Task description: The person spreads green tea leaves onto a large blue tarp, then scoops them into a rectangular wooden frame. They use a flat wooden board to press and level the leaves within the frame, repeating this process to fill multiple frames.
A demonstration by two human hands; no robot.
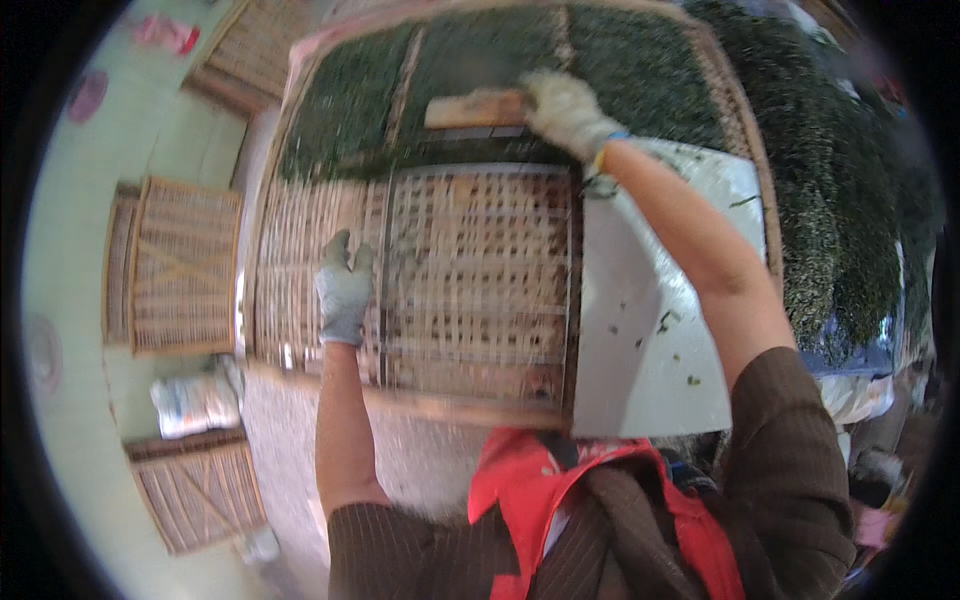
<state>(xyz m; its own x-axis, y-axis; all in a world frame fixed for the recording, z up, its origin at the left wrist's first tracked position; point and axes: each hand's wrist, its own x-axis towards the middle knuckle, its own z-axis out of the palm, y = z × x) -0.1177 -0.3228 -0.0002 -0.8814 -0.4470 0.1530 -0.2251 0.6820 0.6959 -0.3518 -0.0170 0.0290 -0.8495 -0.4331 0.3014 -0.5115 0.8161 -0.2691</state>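
Observation:
My right hand (566, 112), in a pale knit glove, grips one end of a flat wooden block (476, 109). Beneath the block lies dark green shredded plant matter (480, 52), spread in rectangular beds over the far half of a woven bamboo rack (480, 262). My left hand (345, 281) wears a grey-white glove and has nothing in it. Its thumb and fingers are apart above the rack, just left of a dark bar of a thin rectangular frame (385, 300). Motion blurs the block and the far beds.
A white panel (622, 360) with scattered green bits covers the rack's near right part. Beyond the right edge rises a large heap of the same plant matter (817, 187). More woven racks (187, 262) lean along the left wall, near a white sack (196, 405).

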